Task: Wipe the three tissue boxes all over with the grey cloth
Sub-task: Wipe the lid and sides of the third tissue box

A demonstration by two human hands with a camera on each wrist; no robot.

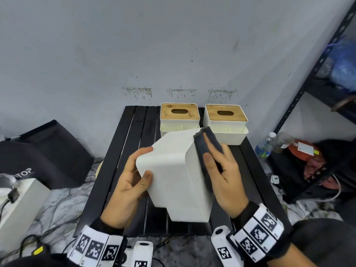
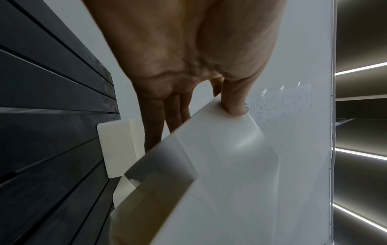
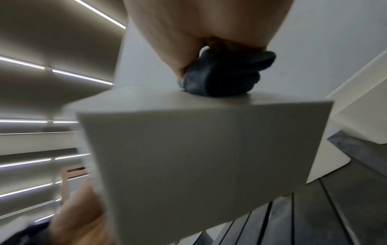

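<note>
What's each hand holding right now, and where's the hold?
Left hand grips the lifted white tissue box at its left edge, thumb on the upward face, fingers behind. Right hand holds the folded grey cloth against the box's right side.

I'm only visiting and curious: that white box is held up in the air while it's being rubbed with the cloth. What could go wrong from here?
The left hand alone grips the held tissue box by one end, above the black slatted table; the right hand pushing the grey cloth against its side might twist it loose. If it falls, it could strike the two tissue boxes just behind.
</note>
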